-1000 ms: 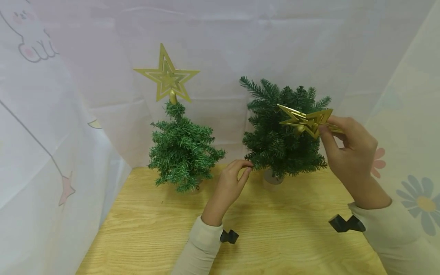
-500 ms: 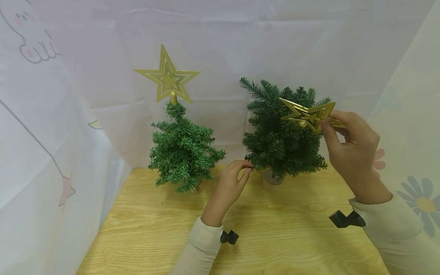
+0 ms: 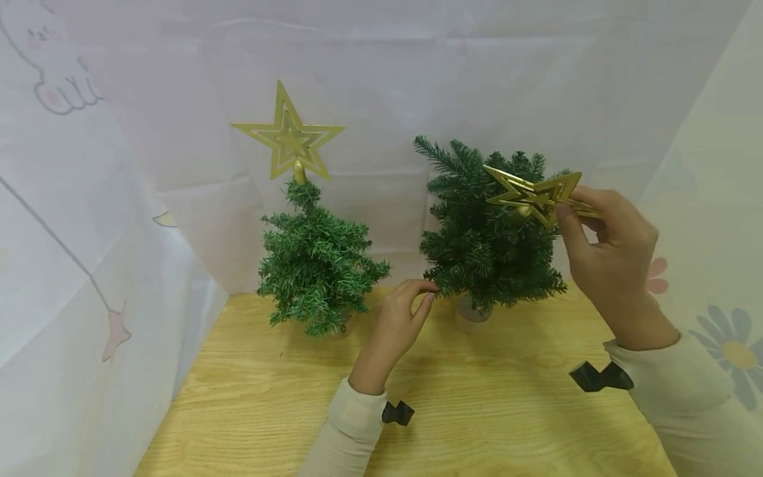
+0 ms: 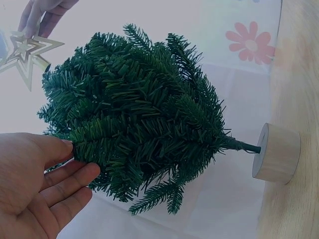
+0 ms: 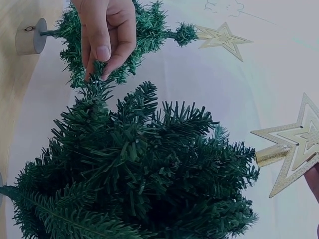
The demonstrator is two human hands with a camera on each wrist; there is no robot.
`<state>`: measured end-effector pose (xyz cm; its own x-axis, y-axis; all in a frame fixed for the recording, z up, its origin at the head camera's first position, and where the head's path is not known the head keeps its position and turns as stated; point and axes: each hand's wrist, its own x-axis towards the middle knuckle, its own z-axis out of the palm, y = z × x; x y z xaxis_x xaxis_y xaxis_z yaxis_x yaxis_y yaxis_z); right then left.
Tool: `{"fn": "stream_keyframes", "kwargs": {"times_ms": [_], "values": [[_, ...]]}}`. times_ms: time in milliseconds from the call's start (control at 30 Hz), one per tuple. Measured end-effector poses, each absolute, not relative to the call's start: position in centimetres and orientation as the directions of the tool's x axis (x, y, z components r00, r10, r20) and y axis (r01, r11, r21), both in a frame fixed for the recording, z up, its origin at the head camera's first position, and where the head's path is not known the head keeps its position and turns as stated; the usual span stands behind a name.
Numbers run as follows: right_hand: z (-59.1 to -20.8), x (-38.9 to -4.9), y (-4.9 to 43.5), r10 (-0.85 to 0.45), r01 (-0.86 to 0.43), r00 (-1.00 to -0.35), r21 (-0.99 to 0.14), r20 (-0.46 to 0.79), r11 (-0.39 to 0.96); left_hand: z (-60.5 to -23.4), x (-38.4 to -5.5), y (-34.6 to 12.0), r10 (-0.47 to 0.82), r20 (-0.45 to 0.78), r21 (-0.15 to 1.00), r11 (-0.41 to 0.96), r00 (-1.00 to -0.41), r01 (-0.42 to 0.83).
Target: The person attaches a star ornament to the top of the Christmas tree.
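Note:
A gold star tree topper (image 3: 539, 197) is pinched between the thumb and fingers of my right hand (image 3: 616, 255). It tilts over the top of the dark green artificial Christmas tree (image 3: 485, 245) on the right. The topper's tubular socket (image 5: 271, 155) points at the tree's crown; whether it has slid over a tip, I cannot tell. Low on that tree's left side, my left hand (image 3: 399, 319) pinches a branch tip between thumb and fingers. A round pale wooden base (image 4: 277, 153) carries the tree, which stands upright on the table.
To the left stands a second, lighter green Christmas tree (image 3: 318, 265), with a gold star topper (image 3: 290, 136) upright on its tip. Both trees stand on a wood-grain table (image 3: 238, 397). A pale printed cloth (image 3: 369, 79) hangs close behind them.
My right hand has risen slightly with the gold star topper, mostly in the first half second. My left hand keeps its place on the branch. Both trees stand where they were.

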<state>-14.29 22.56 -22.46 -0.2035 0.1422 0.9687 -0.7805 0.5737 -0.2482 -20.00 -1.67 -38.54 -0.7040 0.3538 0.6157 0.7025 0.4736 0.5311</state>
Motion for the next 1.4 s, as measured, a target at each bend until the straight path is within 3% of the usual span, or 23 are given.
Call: {"fn": "stream_keyframes", "kwargs": {"times_ms": [500, 1067, 1400], "values": [[-22.1, -14.6, 22.3, 0.155, -0.776, -0.171, -0.230, 0.973, 0.587, -38.5, -20.0, -1.7, 0.352, 0.613, 0.532, 0.477, -0.707, 0.700], [-22.1, -15.8, 23.5, 0.166, -0.743, -0.211, -0.268, 0.963, 0.613, -38.6, -20.0, -1.8, 0.356, 0.590, 0.550, 0.481, -0.725, 0.683], [-22.1, -16.7, 24.4, 0.171, -0.744, -0.200, -0.264, 0.965, 0.614, -38.6, -19.9, -1.7, 0.346, 0.592, 0.550, 0.487, -0.728, 0.678]]}}
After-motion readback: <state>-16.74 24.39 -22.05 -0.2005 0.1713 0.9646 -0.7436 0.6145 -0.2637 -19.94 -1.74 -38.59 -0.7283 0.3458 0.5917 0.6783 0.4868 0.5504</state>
